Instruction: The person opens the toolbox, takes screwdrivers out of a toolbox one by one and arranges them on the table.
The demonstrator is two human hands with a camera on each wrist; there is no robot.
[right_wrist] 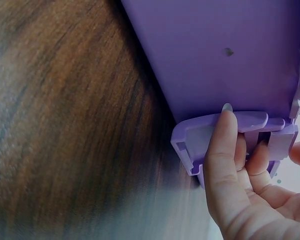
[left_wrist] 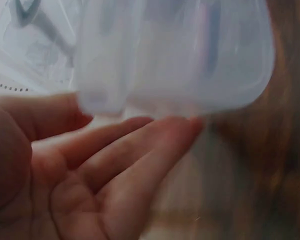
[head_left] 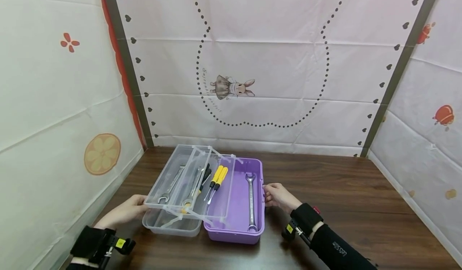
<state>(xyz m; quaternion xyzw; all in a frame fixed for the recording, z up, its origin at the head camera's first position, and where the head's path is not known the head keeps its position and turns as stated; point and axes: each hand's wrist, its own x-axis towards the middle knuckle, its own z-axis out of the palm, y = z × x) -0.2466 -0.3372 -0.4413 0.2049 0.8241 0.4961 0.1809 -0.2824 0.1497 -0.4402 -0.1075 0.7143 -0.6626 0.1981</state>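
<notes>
A clear plastic box stands beside a purple box. Over the clear box lies its see-through lid, reaching across part of the purple one. Through the plastic I see wrenches and screwdrivers with yellow and black handles. A single wrench rests inside the purple box. My left hand pinches the lid's near-left edge; in the blurred left wrist view, its fingertips meet the clear box below. Fingers of my right hand curl round a purple latch on the box's right side.
Both boxes stand on a dark wooden table. Printed white cloth hangs behind it, and more cloth walls the left side and the right side.
</notes>
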